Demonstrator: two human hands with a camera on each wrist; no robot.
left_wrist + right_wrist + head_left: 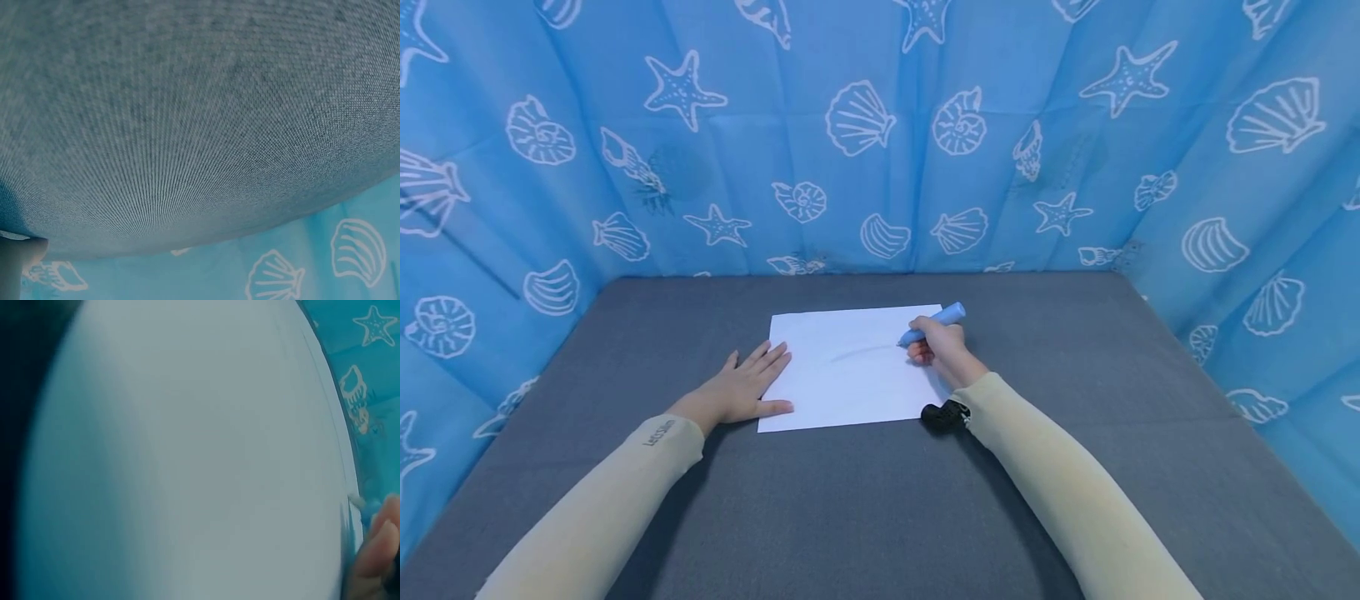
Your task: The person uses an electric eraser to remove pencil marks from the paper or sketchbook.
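Observation:
A white sheet of paper (842, 396) lies on the grey table, with a faint bluish line (861, 352) across its middle. My left hand (741, 387) rests with fingers spread on the paper's left edge; only a bit of a finger (22, 259) shows in the left wrist view. Near the sheet's right side, my right hand (943, 346) grips a light blue marker (949, 314), its tip pointing down-left at the right end of the line. In the right wrist view, the fingers (378, 550) and the marker's tip (369, 509) appear at the right edge, partly cut off.
Grey cloth (850, 517) covers the table. A blue curtain (880, 167) with white shells and starfish hangs behind it and along both sides. At the right wrist, a black object (943, 417) sits by the sleeve cuff.

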